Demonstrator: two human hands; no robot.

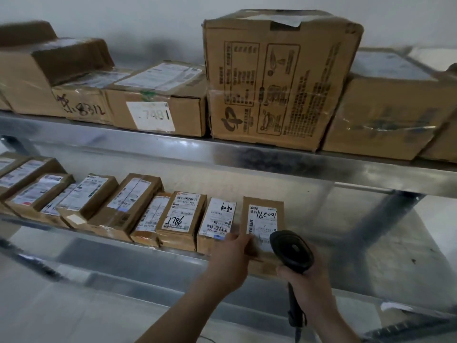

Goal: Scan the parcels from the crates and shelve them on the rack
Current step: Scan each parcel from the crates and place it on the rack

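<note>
A small brown parcel (262,219) with a white label and handwritten digits lies at the right end of a row on the metal rack's middle shelf (371,248). My left hand (230,258) grips its near left corner. My right hand (311,280) holds a black barcode scanner (291,251) by the handle, its head over the parcel's near right corner. Several other labelled parcels (183,219) fill the shelf to the left of it.
The upper shelf (173,149) carries bigger cardboard boxes, the tallest (279,78) in the middle. Bare shelf surface shows to the right of the held parcel. A slanted metal brace (380,214) stands at the right. A lower shelf edge (148,288) runs below.
</note>
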